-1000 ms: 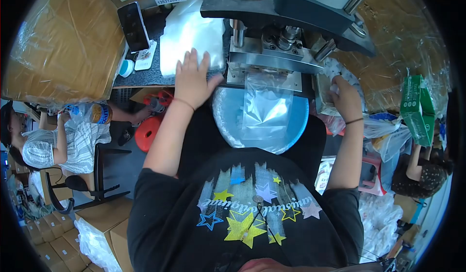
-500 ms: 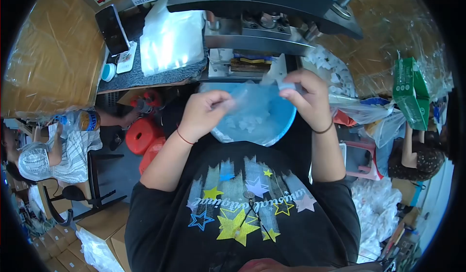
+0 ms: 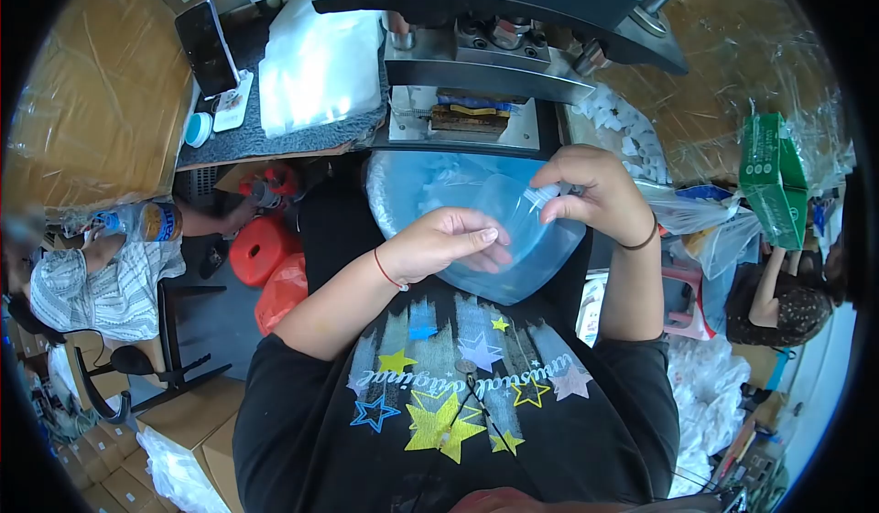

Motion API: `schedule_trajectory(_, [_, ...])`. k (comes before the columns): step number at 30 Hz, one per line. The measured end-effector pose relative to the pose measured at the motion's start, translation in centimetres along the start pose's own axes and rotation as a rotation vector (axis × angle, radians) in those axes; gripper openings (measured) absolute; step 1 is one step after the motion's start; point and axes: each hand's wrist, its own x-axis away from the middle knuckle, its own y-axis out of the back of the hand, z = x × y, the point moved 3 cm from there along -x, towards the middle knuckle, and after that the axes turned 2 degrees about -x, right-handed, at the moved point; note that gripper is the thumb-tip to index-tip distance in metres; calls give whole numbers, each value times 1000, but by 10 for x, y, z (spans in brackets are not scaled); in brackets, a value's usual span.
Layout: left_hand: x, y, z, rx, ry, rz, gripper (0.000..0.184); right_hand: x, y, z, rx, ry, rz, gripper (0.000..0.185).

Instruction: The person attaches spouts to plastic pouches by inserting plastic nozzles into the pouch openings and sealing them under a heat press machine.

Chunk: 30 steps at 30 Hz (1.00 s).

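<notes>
My right hand (image 3: 595,194) pinches a translucent plastic piece (image 3: 540,196) with a whitish ribbed end between thumb and fingers. Its clear, thin body hangs toward the left and is hard to make out against the basin. My left hand (image 3: 449,246) is just left of it, fingers stretched out and slightly blurred, with nothing visible in them. Under both hands is a blue basin (image 3: 560,255) on my lap, with whitish plastic bits inside. Beyond it stands a press machine (image 3: 476,78) with a metal plate and a brownish block (image 3: 469,121) beneath its head.
Left of the press lie a stack of clear plastic sheets (image 3: 320,74), a phone (image 3: 205,48) and a small round tub (image 3: 198,129). White scraps (image 3: 627,133) lie right of it, near a green box (image 3: 774,179). A red stool (image 3: 258,252) and other people are nearby.
My left hand has moved right and toward me, its fingers now extended. My right hand has come down slightly, still pinching plastic. The basin appears shifted or tilted toward me.
</notes>
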Motion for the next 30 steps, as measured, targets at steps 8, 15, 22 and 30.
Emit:
schedule_trajectory(8, [-7, 33, -9, 31, -22, -238, 27, 40, 32, -96, 616, -288, -444, 27])
schedule_trajectory(15, [-21, 68, -28, 189, -130, -320, 25, 54, 21, -119, 649, -336, -478, 40])
schedule_trajectory(22, [29, 107, -82, -1014, -734, -1262, 42, 73, 38, -114, 329, -553, -282, 39])
schedule_trajectory(30, [66, 108, -65, -1962, -344, -995, 52, 68, 46, -108, 611, -478, -100, 21])
